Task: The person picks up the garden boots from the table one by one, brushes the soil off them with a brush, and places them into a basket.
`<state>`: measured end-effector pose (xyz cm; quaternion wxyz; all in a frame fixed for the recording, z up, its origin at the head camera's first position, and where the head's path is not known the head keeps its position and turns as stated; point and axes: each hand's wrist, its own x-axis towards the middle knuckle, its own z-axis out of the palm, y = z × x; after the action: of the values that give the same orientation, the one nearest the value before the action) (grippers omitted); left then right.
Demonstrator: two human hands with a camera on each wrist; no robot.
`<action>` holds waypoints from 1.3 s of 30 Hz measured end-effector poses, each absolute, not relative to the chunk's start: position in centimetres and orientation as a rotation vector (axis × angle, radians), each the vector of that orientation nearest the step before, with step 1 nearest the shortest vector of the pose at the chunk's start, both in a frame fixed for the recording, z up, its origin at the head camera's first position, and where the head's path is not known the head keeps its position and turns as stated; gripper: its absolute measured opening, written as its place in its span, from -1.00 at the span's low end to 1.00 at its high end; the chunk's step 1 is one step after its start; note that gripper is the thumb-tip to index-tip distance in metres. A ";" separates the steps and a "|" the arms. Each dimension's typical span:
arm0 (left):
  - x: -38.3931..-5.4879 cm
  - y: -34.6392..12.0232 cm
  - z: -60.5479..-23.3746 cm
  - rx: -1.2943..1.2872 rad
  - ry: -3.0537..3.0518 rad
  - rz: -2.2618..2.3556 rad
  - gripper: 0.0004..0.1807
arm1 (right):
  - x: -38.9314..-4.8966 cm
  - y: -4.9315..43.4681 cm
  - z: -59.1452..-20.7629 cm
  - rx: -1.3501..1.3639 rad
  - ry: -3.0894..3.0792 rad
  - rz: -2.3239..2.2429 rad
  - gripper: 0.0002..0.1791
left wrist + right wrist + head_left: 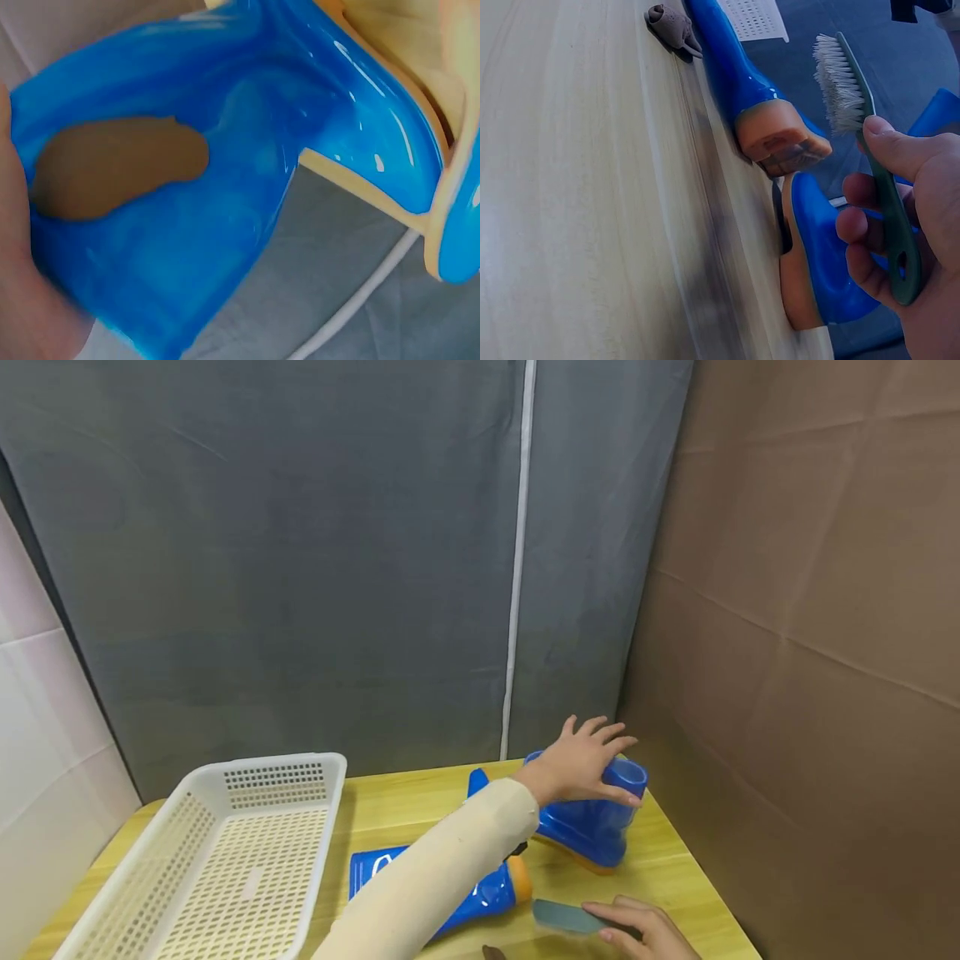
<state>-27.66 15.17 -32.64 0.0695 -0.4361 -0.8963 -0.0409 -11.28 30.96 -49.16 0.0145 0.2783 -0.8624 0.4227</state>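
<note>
A blue rain boot with an orange sole stands upright at the table's right side. My left hand is spread over its top, fingers extended; in the left wrist view the hand's edge lies beside the boot shaft, which bears a brown patch. My right hand grips the green handle of a brush, its white bristles turned away from the palm. Another blue boot lies on its side, heel towards the standing one, partly hidden behind my left forearm in the head view.
A white perforated plastic basket stands on the left of the wooden table. A crumpled brown cloth lies near the fallen boot. Grey curtain hangs behind the table, and brown fabric hangs along the right.
</note>
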 end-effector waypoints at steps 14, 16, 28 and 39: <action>-26.2 18.0 -31.1 -1.340 -2.565 -0.009 -0.42 | -10.4 31.2 -48.6 0.859 -2.653 1.347 -0.61; -25.9 18.8 -30.9 -1.291 -2.567 0.036 -0.44 | -10.3 31.2 -48.5 0.861 -2.643 1.340 -0.61; -26.7 19.4 -29.5 -0.991 -2.766 0.052 -0.34 | -9.6 31.1 -47.7 0.816 -2.658 1.315 -0.61; -27.9 16.3 -30.8 -1.518 -2.179 0.344 -0.23 | -9.8 31.1 -48.0 0.812 -2.675 1.381 -0.61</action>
<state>-27.85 16.32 -30.78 0.2297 -0.5516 -0.7921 0.1251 -9.82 31.10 -47.98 0.0120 0.2603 -0.8578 0.4430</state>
